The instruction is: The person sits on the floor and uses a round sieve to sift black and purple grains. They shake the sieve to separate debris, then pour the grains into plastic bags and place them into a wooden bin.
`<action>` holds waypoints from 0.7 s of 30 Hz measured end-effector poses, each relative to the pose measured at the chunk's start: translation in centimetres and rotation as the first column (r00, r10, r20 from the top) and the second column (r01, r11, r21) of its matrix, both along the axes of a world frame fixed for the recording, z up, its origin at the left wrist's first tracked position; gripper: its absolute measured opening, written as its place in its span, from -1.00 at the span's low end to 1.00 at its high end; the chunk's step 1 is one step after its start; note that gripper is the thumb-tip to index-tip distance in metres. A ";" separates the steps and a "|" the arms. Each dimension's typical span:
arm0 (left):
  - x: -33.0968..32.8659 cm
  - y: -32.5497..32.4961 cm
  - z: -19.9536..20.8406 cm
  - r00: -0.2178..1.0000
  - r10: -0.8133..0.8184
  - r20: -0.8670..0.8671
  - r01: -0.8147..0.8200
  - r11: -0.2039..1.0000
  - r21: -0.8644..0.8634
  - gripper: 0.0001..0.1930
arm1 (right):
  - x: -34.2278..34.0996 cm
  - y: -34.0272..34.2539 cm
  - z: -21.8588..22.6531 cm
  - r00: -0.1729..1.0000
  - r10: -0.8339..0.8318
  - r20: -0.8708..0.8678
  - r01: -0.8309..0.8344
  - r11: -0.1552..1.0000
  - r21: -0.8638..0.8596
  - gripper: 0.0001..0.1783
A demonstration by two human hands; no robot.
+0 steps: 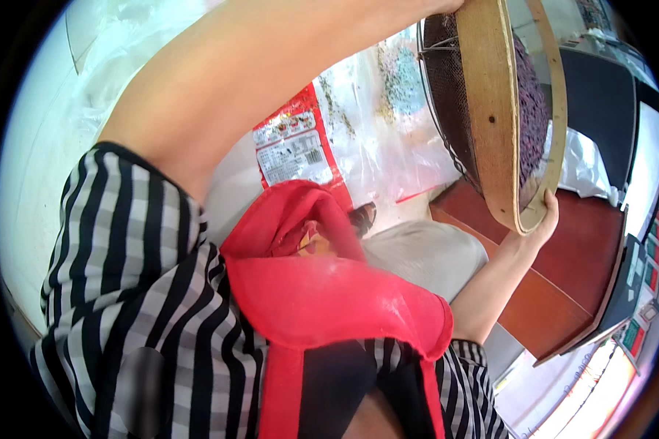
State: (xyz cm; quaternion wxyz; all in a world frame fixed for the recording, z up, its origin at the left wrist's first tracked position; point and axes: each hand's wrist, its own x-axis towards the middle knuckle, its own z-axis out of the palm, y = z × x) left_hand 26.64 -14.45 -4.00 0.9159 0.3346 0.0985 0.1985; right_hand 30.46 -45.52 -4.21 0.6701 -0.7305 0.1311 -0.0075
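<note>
A round sieve with a wooden rim and dark wire mesh is tipped nearly on its edge at the upper right. Inside it lies a mass of small dark purple pieces, too fine to name. My left arm stretches across the top, and my left hand holds the upper rim; its fingers are mostly cut off by the picture's edge. Lower down, my right hand grips the bottom of the rim, fingers curled over the wood. Below the sieve is my red apron.
A red and white printed packet lies beside clear plastic holding bluish and greenish dried bits. To the right stand a reddish-brown wooden cabinet and a black panel, with crumpled clear plastic between them.
</note>
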 end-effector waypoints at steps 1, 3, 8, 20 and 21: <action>0.4 -0.1 -0.3 1.000 0.020 0.001 -0.020 1.000 0.009 -0.86 | -0.1 -0.5 0.4 0.997 0.082 -0.016 -0.082 0.996 -0.021 -0.56; 1.5 -1.2 -0.1 0.998 -0.021 0.065 0.021 1.000 0.002 -0.86 | -0.1 -4.1 -0.1 0.988 0.152 -0.035 -0.151 0.988 0.035 -0.56; -0.2 -0.4 0.1 0.997 -0.008 0.079 0.009 1.000 -0.022 -0.86 | 0.2 -1.8 -0.5 1.000 0.007 0.001 -0.007 1.000 -0.003 -0.51; -1.0 -1.9 0.2 0.989 -0.052 0.137 0.060 0.997 -0.056 -0.84 | -0.2 -2.8 -0.4 0.990 0.139 0.026 -0.140 0.988 0.066 -0.41; -0.8 -1.7 0.0 0.993 -0.066 0.096 0.076 0.992 -0.098 -0.83 | -0.5 -1.7 0.2 0.999 0.032 0.031 -0.033 0.999 0.009 -0.35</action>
